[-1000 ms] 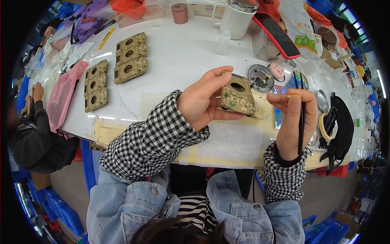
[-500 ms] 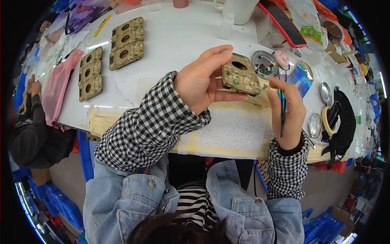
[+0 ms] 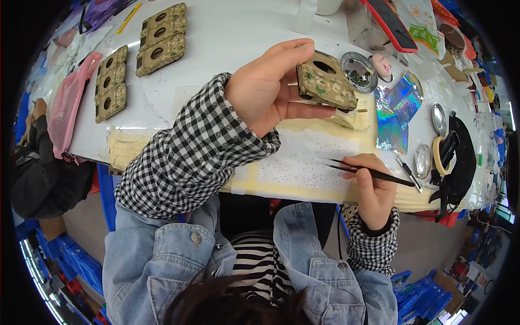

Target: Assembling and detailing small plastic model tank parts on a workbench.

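Observation:
My left hand [image 3: 259, 95] grips a camouflage-patterned case [image 3: 331, 85] by its edges, thumb on top and fingers beneath, holding it tilted above the table. An oval hole shows dark in the case. Lower right, my right hand [image 3: 375, 187] pinches black tweezers [image 3: 385, 175], their thin tips pointing left over a white sheet [image 3: 281, 176]. Tiny shiny specks lie scattered across that sheet, too small to name. Whether the tips hold a speck cannot be made out. Beyond the case stands a round clear dish [image 3: 358, 72] with dark green bits inside.
Camouflage cases [image 3: 161, 38] lie in two groups at the left, near a pink mesh bag [image 3: 70, 105]. To the right are holographic film [image 3: 394, 116], a pen [image 3: 409, 172], a tape roll [image 3: 440, 157] and a black cloth item [image 3: 460, 157]. A red-framed phone [image 3: 390, 24] leans behind. Another person's sleeve [image 3: 40, 168] shows far left.
My right hand has come down from beside the case to the sheet. The tweezers have swung from upright in the view to lying sideways, tips left. My left hand still holds the case.

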Action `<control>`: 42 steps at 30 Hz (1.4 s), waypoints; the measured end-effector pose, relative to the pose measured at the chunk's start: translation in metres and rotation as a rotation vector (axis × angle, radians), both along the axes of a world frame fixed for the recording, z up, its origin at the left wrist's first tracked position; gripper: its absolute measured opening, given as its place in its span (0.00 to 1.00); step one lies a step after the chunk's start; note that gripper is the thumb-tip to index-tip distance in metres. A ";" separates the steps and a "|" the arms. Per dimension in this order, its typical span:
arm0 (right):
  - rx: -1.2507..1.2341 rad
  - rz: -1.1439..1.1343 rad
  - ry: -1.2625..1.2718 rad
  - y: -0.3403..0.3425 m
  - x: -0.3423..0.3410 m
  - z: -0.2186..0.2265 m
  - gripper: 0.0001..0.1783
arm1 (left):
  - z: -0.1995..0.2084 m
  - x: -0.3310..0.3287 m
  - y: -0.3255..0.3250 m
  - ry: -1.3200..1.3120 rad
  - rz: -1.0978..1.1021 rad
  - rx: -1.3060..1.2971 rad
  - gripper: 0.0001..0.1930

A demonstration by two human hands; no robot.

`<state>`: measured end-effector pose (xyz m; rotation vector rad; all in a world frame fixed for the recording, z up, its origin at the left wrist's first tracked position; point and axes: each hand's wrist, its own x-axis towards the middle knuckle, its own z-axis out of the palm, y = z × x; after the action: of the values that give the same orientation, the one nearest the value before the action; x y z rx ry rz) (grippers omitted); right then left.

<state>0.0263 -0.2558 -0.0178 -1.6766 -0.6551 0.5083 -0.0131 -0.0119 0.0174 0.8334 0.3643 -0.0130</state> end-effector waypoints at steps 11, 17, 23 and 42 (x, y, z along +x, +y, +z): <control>-0.093 -0.019 -0.097 0.011 -0.002 -0.010 0.10 | 0.000 0.000 0.000 -0.008 -0.008 0.004 0.23; -0.119 -0.018 -0.109 0.012 -0.003 -0.007 0.10 | 0.002 -0.001 -0.001 -0.008 -0.012 0.015 0.23; -0.122 -0.025 -0.124 0.012 -0.003 -0.010 0.10 | 0.001 -0.001 -0.001 -0.013 -0.015 0.009 0.23; -0.072 -0.089 -0.023 0.008 -0.001 -0.011 0.16 | 0.003 -0.001 -0.002 -0.005 -0.009 0.021 0.23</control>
<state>0.0256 -0.2480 -0.0285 -1.7732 -0.5819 0.4537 -0.0139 -0.0135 0.0200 0.8554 0.3569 -0.0155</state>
